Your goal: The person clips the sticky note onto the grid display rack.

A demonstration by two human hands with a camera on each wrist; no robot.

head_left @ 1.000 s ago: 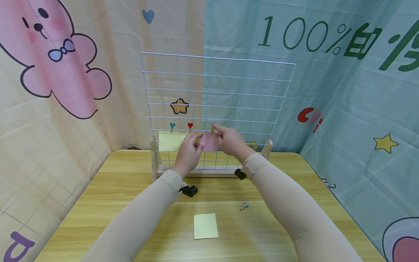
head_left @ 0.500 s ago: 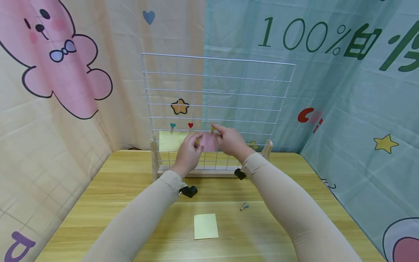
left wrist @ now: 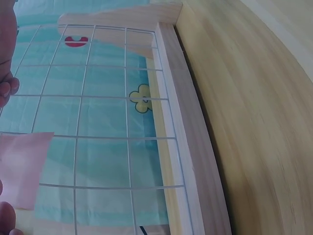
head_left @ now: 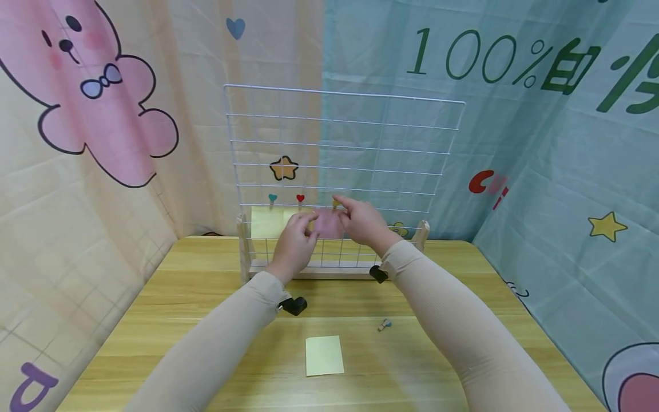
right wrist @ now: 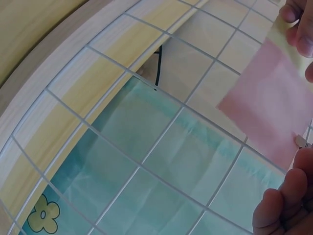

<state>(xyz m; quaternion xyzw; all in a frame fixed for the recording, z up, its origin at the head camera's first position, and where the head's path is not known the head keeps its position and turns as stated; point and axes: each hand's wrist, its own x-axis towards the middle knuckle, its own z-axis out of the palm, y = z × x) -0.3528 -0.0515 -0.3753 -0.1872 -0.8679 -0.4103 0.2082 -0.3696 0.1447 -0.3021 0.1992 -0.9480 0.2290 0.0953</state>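
Note:
A pink sticky note lies against the white wire grid, below a small yellow-topped clothespin. My left hand has its thumb and fingertips at the note's left edge. My right hand pinches the clothespin at the note's top, its index finger on the yellow head and the thumb below. In the right wrist view a bit of wooden clothespin shows beside the right fingers. Yellow notes hang to the left, under a teal heart clothespin and a red heart clothespin.
The grid stands in a wooden base on the wooden table. A pale yellow note and a blue-topped clothespin lie on the tabletop nearer me. Printed curtains enclose the back and sides.
My left hand has shifted slightly left at the pink note's edge. My right hand stays at the yellow-topped clothespin, and the camera view has drifted a little.

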